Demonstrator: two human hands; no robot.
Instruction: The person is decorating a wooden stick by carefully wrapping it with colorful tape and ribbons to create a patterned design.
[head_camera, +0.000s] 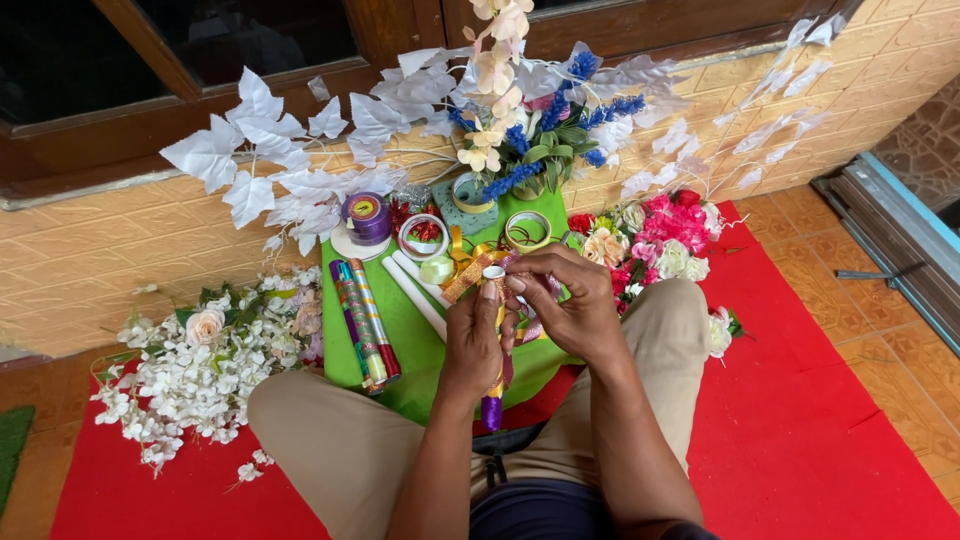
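A: Nearest the lens, the forearms rise from the crossed legs; where do they meet?

B: At a stick (495, 345) wrapped in gold ribbon (470, 281), held upright over the green cloth (345, 345). The left hand (472, 335) is closed round its shaft; the right hand (565, 310) has its fingertips pinched together on ribbon at the top end, beside a small white cap (493, 271).

A: What might fail here?

B: A judgement only: if the pinch eases, the ribbon could spring loose and unwind, since the loops by the thumbs look slack. The purple lower end (491, 410) hangs free and could swing.

A: And outward?

B: Tape rolls (527, 230), a purple spool (367, 214), two white sticks (415, 290) and foil-wrapped tubes (365, 320) lie on the cloth; white blossoms (190, 375) to the left, pink and red flowers (660, 235) to the right, white leaves (270, 150) against the wall.

A: What stays unclear?

B: The left palm hides the middle of the stick, so how far the wrap reaches cannot be told; a pink strip under the right fingers is hard to make out
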